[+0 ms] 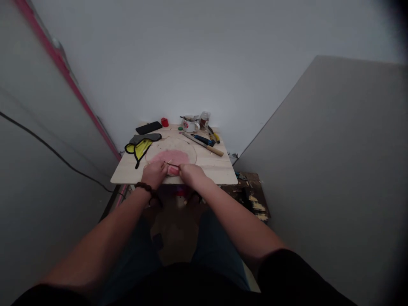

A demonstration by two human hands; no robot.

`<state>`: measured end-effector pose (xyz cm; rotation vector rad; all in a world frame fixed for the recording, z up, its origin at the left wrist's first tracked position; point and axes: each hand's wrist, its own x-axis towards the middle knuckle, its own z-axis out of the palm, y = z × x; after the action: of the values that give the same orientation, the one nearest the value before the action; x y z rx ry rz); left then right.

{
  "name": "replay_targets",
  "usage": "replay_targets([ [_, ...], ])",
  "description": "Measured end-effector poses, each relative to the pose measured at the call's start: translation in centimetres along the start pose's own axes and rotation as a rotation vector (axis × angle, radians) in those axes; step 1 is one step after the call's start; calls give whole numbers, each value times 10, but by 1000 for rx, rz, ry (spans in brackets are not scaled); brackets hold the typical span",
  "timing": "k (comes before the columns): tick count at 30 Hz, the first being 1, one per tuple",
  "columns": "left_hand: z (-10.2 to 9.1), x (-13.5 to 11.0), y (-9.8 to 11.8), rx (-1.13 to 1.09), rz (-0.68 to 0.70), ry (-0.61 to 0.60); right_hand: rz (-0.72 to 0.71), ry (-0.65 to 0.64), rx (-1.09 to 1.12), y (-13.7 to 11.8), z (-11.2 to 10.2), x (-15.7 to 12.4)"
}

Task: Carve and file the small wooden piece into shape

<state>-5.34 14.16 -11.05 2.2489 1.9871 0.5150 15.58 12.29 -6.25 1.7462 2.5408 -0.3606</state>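
Observation:
Near the front edge of the small table, both my hands are close together over a small pink block (173,170). My left hand (154,173) is closed at the block's left side, its fingertips partly hidden. A thin dark rod-like tool (172,164) crosses just above the block, and my right hand (191,174) is closed on its right end. Its exact kind is too small to make out. Beneath lies a round pale board (188,146) covered with pink dust (174,156).
On the wooden table (216,170) lie a black phone (148,127), a grey-yellow cloth (142,146), a red object (164,122), a white mug (190,125) with tools, a plastic bottle (204,120), a wooden-handled file (204,144) and cutters (214,135). Walls stand close around.

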Motion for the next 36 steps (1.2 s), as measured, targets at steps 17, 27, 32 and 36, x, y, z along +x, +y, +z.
replay_targets([
  [17,0,0,-3,-25,-3,-21,-85,80,-10,-24,11,14],
  [27,-18,-9,10,-119,-53,41,95,199,263,31,10,-90],
  [32,-55,-51,43,-600,4,185,51,331,1033,20,14,-120],
  [36,-90,-82,75,-888,-32,121,-42,380,1117,0,-1,-131],
])
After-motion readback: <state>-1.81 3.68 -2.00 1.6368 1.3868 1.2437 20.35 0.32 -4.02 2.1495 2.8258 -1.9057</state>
